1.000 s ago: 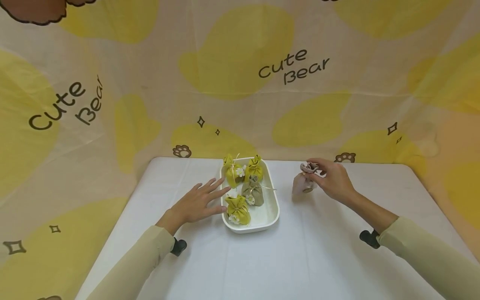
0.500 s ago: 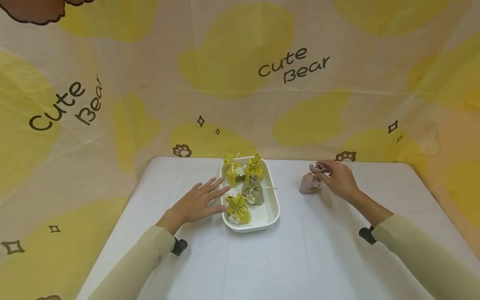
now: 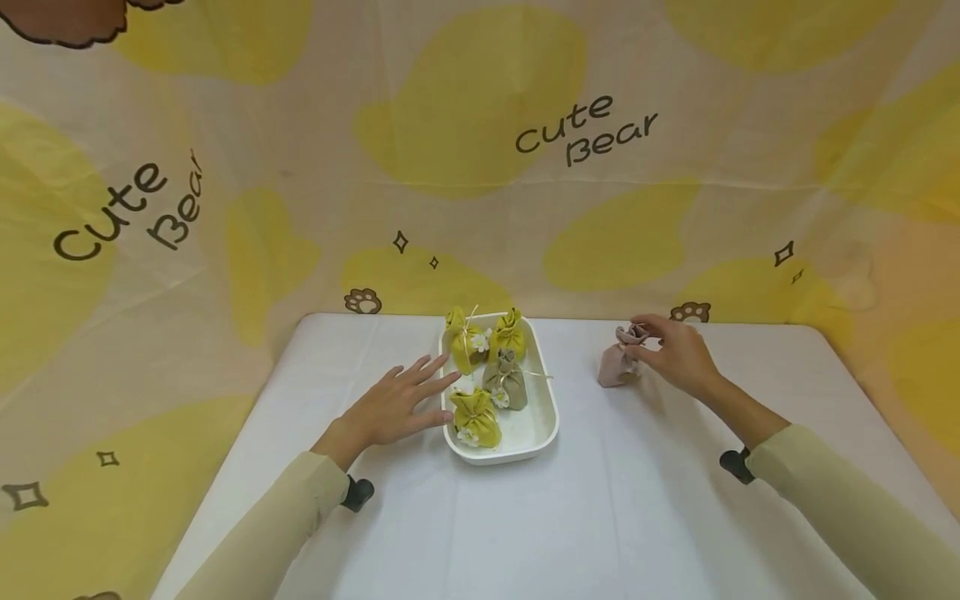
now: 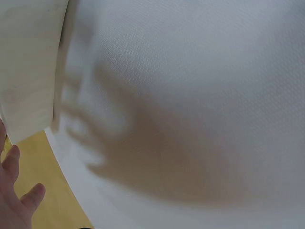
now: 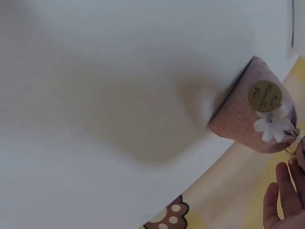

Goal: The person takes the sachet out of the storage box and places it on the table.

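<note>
By its gathered neck, my right hand (image 3: 678, 358) pinches a dusty-pink drawstring pouch (image 3: 617, 367) that stands right of the tray. In the right wrist view the pouch (image 5: 255, 109) shows a round tan label and a white flower. My left hand (image 3: 397, 404) has its fingers spread, their tips at the left rim of a white tray (image 3: 528, 442). Inside the tray sit yellow-green pouches, one at the back left (image 3: 467, 346), another yellow pouch (image 3: 509, 337) at the back right, and a yellow pouch (image 3: 476, 419) in front. A grey-green pouch (image 3: 507, 386) stands between them.
A white-covered table (image 3: 540, 533) carries everything. Behind it hangs a cream and yellow printed cloth (image 3: 465, 167) with bear lettering, close against the table's back edge. Dark wrist-camera mounts (image 3: 358, 494) stick out below the sleeves.
My right hand has moved the pink pouch slightly right and brought it from tilted to upright, mostly in the first half second. The left hand and tray have stayed put.
</note>
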Motion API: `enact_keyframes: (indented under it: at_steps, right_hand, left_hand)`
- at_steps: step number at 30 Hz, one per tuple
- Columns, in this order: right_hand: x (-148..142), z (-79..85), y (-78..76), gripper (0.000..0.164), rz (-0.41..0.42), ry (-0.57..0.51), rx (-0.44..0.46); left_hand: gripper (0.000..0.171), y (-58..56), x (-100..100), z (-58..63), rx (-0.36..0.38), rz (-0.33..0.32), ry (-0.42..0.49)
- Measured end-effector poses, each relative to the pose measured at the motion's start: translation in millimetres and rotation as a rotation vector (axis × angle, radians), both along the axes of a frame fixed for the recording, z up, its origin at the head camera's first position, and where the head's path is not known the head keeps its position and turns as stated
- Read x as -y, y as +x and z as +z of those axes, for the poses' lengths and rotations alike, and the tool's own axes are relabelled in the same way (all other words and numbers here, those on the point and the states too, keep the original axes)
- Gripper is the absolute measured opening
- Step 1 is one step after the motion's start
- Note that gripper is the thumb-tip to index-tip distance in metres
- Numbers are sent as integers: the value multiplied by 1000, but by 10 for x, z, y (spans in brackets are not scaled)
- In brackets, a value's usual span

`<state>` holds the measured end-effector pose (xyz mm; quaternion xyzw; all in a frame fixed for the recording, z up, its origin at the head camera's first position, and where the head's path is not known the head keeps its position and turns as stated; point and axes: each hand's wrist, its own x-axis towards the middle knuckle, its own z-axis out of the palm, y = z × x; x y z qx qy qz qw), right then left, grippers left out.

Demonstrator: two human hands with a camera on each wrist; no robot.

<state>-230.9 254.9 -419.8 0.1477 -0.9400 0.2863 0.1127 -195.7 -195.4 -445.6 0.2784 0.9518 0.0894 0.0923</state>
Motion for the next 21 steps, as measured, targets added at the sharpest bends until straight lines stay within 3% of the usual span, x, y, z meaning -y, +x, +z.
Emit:
enact_keyframes:
  at_steps: [8, 21]
  right_hand:
    - [192, 121, -21, 59, 55, -85, -42]
    - [852, 261, 155, 64, 230, -173, 51]
  left_hand:
    - [74, -6, -8, 12, 2, 2, 3]
    - [74, -8, -7, 18, 5, 3, 0]
